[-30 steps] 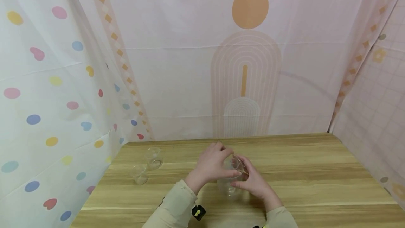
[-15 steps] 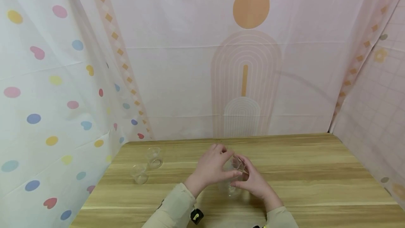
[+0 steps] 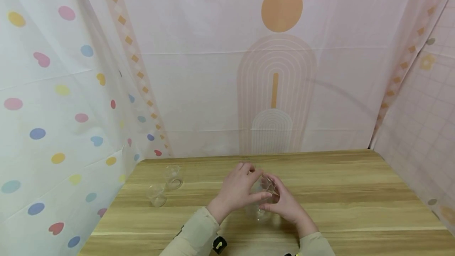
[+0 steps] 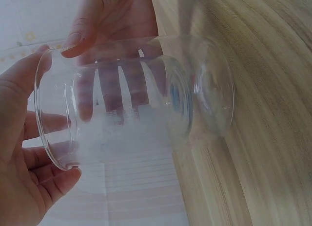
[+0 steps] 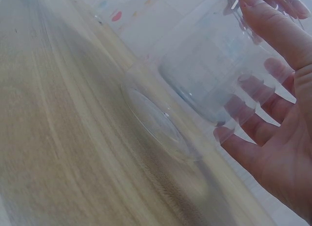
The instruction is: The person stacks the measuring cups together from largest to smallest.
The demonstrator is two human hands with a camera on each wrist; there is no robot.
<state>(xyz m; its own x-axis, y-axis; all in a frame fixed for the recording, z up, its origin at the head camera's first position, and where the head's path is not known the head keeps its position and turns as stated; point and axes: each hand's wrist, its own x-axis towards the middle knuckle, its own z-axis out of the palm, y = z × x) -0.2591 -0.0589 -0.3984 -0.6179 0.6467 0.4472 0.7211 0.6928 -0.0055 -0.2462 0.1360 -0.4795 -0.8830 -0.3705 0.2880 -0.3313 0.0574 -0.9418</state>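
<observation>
Centrally, along the bottom of the head view: upper cup (image 4: 124, 141), clear, apparently lodged partway inside lower cup (image 3: 260, 215). Left hand (image 3: 234, 191): rim of the upper cup pinched between thumb and fingers. Right hand (image 3: 287, 205): fingers spread, curved round the wall, with contact on the lower cup too obscured to tell. For sound handling, keep both axes aligned, press evenly, ease off at any binding. Contents: none visible in either. At lower left of the frame, far cup (image 3: 173, 177) just beside near cup (image 3: 156, 196), both upright on wooden table (image 3: 355, 192), likewise without visible contents.
</observation>
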